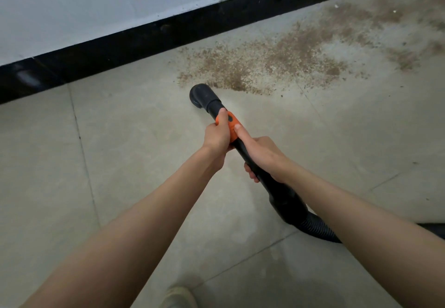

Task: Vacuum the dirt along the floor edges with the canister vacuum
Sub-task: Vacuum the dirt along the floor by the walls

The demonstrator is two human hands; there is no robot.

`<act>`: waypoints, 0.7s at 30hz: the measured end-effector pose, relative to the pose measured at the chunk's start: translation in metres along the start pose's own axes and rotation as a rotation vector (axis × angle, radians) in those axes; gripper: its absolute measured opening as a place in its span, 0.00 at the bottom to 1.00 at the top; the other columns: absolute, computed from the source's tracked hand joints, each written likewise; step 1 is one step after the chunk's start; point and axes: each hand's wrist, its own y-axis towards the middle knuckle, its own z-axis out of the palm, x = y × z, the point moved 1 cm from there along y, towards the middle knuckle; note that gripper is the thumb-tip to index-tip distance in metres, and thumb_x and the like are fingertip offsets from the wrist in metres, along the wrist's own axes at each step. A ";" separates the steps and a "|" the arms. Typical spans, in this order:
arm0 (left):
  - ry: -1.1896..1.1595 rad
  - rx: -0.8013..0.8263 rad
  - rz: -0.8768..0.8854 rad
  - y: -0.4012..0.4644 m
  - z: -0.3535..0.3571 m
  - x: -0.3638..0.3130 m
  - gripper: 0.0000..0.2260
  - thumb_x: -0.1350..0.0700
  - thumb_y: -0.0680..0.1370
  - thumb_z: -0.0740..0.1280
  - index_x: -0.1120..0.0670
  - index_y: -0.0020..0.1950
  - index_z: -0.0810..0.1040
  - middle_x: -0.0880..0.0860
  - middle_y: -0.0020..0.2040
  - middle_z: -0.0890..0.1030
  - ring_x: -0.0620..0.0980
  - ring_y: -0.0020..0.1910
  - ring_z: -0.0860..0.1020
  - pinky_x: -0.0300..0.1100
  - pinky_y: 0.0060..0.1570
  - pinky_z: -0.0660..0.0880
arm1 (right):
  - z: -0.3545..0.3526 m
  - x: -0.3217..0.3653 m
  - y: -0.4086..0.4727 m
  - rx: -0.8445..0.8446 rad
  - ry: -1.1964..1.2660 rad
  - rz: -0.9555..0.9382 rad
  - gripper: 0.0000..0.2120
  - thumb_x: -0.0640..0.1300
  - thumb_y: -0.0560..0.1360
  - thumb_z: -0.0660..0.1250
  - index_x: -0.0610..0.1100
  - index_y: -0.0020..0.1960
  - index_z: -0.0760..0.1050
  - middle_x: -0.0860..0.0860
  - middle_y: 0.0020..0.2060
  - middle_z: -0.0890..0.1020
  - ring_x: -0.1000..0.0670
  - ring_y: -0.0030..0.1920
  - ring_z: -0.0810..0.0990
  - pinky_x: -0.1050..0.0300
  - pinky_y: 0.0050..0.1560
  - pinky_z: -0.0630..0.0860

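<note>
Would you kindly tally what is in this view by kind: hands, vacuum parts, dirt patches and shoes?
Hands: 2, the left hand and right hand, both gripping the wand
Vacuum parts: 3, the nozzle, wand and ribbed hose
Dirt patches: 1, the brown dirt along the baseboard
Shoes: 1, the shoe
Total: 7

Arms: I see both of my forearms bare from the bottom corners up, no sleeves in view.
Left hand (216, 137): bare, no glove, ring or watch.
Right hand (262, 156): bare too, wrist unadorned.
Shoe (178, 297): pale, light-coloured toe at the bottom edge, blurred.
</note>
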 end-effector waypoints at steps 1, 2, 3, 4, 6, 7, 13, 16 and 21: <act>0.002 0.021 -0.006 -0.004 0.006 0.004 0.25 0.44 0.82 0.53 0.65 0.63 0.71 0.61 0.56 0.79 0.55 0.53 0.79 0.45 0.51 0.77 | -0.006 -0.006 -0.004 -0.011 -0.004 0.007 0.36 0.75 0.68 0.57 0.40 0.42 0.76 0.47 0.21 0.77 0.48 0.21 0.76 0.60 0.23 0.71; 0.003 0.041 -0.014 -0.009 0.013 0.007 0.25 0.44 0.82 0.53 0.65 0.63 0.71 0.60 0.56 0.79 0.54 0.52 0.79 0.44 0.49 0.77 | -0.013 -0.013 -0.008 -0.022 -0.003 0.013 0.36 0.75 0.68 0.57 0.40 0.41 0.76 0.47 0.21 0.77 0.48 0.20 0.75 0.60 0.23 0.71; 0.003 0.063 -0.026 -0.014 0.020 0.011 0.24 0.44 0.82 0.53 0.64 0.63 0.71 0.60 0.55 0.79 0.53 0.49 0.79 0.44 0.47 0.77 | -0.021 -0.020 -0.012 -0.031 0.003 0.016 0.35 0.74 0.69 0.58 0.41 0.40 0.75 0.46 0.21 0.76 0.48 0.20 0.74 0.60 0.23 0.71; 0.003 0.088 -0.038 -0.019 0.028 0.015 0.24 0.44 0.82 0.53 0.64 0.63 0.71 0.59 0.54 0.79 0.52 0.47 0.79 0.43 0.45 0.77 | -0.029 -0.027 -0.017 -0.037 0.010 0.018 0.33 0.74 0.69 0.58 0.41 0.40 0.75 0.46 0.21 0.76 0.47 0.20 0.73 0.60 0.23 0.70; -0.008 0.144 -0.058 -0.028 0.043 0.022 0.23 0.45 0.82 0.54 0.64 0.63 0.70 0.57 0.52 0.78 0.50 0.44 0.79 0.41 0.43 0.77 | -0.046 -0.040 -0.028 -0.049 0.020 0.020 0.32 0.73 0.70 0.59 0.42 0.39 0.74 0.45 0.21 0.75 0.47 0.20 0.72 0.61 0.22 0.70; -0.018 0.172 -0.066 -0.033 0.051 0.024 0.23 0.45 0.82 0.54 0.64 0.63 0.70 0.57 0.51 0.78 0.51 0.44 0.79 0.41 0.43 0.77 | -0.054 -0.047 -0.033 -0.056 0.028 0.023 0.31 0.72 0.70 0.59 0.42 0.38 0.74 0.45 0.21 0.75 0.47 0.20 0.71 0.61 0.22 0.69; -0.023 0.299 -0.150 -0.054 0.089 0.040 0.22 0.47 0.82 0.56 0.65 0.65 0.69 0.62 0.61 0.76 0.55 0.53 0.78 0.48 0.54 0.77 | -0.087 -0.079 -0.058 -0.110 0.061 0.089 0.32 0.72 0.69 0.59 0.41 0.37 0.72 0.43 0.22 0.74 0.46 0.21 0.70 0.59 0.22 0.68; -0.028 0.323 -0.174 -0.056 0.091 0.044 0.22 0.47 0.82 0.56 0.65 0.65 0.69 0.62 0.62 0.76 0.55 0.54 0.77 0.47 0.52 0.77 | -0.087 -0.087 -0.061 -0.117 0.066 0.101 0.32 0.72 0.70 0.59 0.40 0.37 0.72 0.43 0.22 0.74 0.47 0.20 0.70 0.59 0.22 0.68; -0.048 0.256 -0.141 -0.045 0.067 0.039 0.19 0.47 0.82 0.56 0.62 0.60 0.70 0.59 0.56 0.77 0.54 0.51 0.78 0.44 0.48 0.77 | -0.067 -0.069 -0.049 -0.071 0.052 0.047 0.31 0.72 0.69 0.60 0.42 0.36 0.72 0.44 0.22 0.73 0.47 0.21 0.71 0.59 0.22 0.69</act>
